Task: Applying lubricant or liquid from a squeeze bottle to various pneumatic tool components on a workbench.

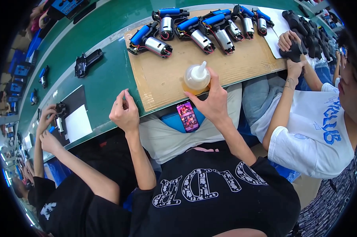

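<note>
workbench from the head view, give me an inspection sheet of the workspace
surface: green bench with a cardboard sheet laid on it
job's things: squeeze bottle of amber liquid on the cardboard; row of blue motor assemblies along its far edge
clutter: phone with lit screen on the lap; black housing on the bench
grippers: right hand wraps its fingers around the bottle; left hand empty at the bench edge, fingertips pinched
cables: red and black wires on the motors
surroundings: co-workers' hands on either side, handling black parts
</note>
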Motion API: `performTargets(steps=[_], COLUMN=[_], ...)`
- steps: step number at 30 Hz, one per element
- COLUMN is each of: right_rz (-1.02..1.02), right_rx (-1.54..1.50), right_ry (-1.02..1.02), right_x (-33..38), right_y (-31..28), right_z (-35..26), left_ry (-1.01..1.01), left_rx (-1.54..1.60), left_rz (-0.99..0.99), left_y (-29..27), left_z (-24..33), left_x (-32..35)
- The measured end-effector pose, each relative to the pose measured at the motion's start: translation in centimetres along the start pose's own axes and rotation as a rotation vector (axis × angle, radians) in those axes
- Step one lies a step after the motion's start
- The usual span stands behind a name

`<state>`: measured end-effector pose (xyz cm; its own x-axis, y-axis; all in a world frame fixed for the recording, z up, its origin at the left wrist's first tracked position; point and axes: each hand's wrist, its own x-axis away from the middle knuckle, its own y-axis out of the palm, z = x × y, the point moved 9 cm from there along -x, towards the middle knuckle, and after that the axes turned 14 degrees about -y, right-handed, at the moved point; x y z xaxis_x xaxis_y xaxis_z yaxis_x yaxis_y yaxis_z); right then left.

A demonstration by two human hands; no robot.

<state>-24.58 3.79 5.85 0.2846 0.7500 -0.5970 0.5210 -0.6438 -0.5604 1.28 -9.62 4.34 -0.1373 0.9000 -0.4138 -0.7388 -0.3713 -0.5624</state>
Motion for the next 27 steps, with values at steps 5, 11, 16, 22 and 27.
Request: performTargets(steps=[5, 11, 16, 22, 27], right_rz=[-0.012, -0.008, 0.006, 0.013, 0.018], right_rx=[-0.004, -0.008, 0.008, 0.012, 0.014], right_ry=[0.013, 0.021, 0.013, 0.022, 0.03], right_x=[0.11, 0.15, 0.14, 0.03, 0.0], right_y=[0.09, -0.03, 0.11, 0.11, 0.06], right_z=[0.16, 0.28, -0.18, -0.04, 0.16], left_ry=[-0.03, -0.029, -0.03, -0.034, -0.039], left_rx=[0.018, 0.025, 0.029, 0.03, 0.037], left_rz=[-0.004, -0.004, -0.003, -0.004, -0.009], left_y=[0.03, 0.02, -0.02, 0.01, 0.3], left_z=[-0.2, -0.15, -0.28, -0.14, 0.05], left_x=[-0.05, -0.09, -0.18, -0.24, -0.14])
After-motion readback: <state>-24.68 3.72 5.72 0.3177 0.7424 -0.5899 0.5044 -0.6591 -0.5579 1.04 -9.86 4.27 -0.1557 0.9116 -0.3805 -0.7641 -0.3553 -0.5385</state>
